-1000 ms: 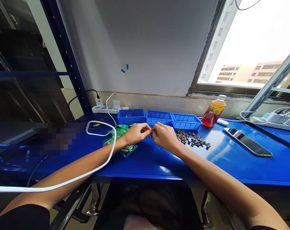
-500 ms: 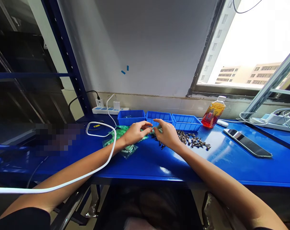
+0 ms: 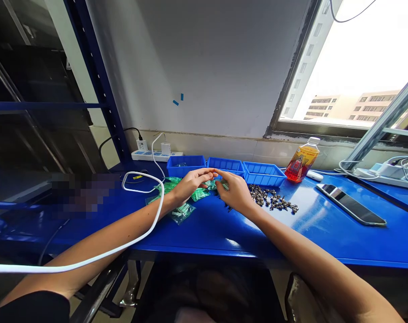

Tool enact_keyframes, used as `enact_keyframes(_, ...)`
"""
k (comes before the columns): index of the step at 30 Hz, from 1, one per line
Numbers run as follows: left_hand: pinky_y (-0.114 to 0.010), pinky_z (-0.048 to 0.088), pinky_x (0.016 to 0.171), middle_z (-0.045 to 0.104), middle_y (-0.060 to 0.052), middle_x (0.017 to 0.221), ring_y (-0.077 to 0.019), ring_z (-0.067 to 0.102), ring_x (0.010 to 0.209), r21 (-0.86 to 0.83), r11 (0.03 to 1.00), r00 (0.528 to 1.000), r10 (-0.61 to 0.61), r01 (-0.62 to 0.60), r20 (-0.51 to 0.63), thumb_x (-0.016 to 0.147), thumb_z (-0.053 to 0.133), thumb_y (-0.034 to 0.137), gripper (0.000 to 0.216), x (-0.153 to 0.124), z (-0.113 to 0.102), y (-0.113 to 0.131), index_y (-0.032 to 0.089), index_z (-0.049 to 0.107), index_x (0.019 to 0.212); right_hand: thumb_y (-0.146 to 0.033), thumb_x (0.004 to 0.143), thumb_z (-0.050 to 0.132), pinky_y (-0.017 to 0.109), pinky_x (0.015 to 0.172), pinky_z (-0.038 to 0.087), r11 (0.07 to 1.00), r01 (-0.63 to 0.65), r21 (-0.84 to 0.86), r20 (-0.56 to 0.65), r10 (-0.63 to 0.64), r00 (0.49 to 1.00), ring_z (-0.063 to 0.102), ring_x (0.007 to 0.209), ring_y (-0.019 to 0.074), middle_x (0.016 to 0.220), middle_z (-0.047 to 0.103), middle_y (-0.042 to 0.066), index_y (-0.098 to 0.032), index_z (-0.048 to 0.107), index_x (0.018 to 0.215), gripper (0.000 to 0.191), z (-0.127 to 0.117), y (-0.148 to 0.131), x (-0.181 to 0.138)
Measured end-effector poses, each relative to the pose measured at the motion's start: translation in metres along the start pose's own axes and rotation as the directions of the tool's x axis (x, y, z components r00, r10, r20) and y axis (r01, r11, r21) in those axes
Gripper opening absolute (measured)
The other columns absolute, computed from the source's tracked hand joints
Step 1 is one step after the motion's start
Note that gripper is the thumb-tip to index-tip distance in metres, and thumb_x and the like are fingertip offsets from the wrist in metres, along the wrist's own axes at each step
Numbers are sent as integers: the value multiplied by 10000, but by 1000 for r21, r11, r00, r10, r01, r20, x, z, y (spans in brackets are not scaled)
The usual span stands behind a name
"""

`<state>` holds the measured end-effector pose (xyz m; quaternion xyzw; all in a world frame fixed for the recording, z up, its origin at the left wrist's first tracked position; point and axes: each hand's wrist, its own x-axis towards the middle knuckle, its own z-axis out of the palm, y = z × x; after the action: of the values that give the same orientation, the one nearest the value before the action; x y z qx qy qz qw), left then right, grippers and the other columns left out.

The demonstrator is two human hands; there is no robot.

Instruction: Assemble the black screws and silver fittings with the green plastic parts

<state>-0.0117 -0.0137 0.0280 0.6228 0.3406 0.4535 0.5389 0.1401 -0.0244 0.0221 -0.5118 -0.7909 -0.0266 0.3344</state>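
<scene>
Above the middle of the blue table, my left hand (image 3: pixel 189 185) and my right hand (image 3: pixel 235 190) meet at the fingertips. The left fingers are bent towards the thumb. On the right, the index finger reaches across to the left fingertips with the thumb curled below it. Anything pinched between them is too small or hidden to make out. Under and beside the left hand lie clear bags of green pieces (image 3: pixel 182 211). A loose pile of small dark metal parts (image 3: pixel 274 199) spreads to the right of my right hand, partly hidden behind it.
Behind the hands stand three blue bins (image 3: pixel 264 174) in a row. A bottle of red drink (image 3: pixel 300 162) and a phone (image 3: pixel 350 204) are to the right. A white cable (image 3: pixel 123 244) loops over my left forearm from a power strip (image 3: pixel 153 156).
The fingertips of both hands have come together, my right index finger now touching the left fingertips. The whole view has shifted slightly; the things on the table have stayed put.
</scene>
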Motion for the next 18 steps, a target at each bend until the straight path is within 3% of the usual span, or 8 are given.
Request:
enact_keyframes(8,-349,396,856,642,-113,1144,-265,523,1126,20,1000,1000,23,-23,-3,703,630,438,472,-1,0,1,154,621,1080,-178,764,487,310,800,503,997,3,82,-96,5,995,658,839,191,930,715,49,-183,632,1128,392,3,1,1)
enact_keyframes(13,-368,414,871,634,-121,1158,-273,532,1120,86,995,998,57,-57,4,719,599,448,495,0,0,0,140,604,1107,-181,749,507,333,831,503,993,4,121,-86,6,996,660,868,204,953,713,59,-175,620,1150,416,6,4,2)
enact_keyframes(18,-376,438,878,620,-140,1172,-277,546,1096,408,898,986,164,-165,36,745,552,387,545,-1,-1,-4,91,540,1203,-150,735,508,343,836,501,986,6,167,-10,-5,1000,654,918,223,1034,694,85,-144,591,1193,465,5,6,2)
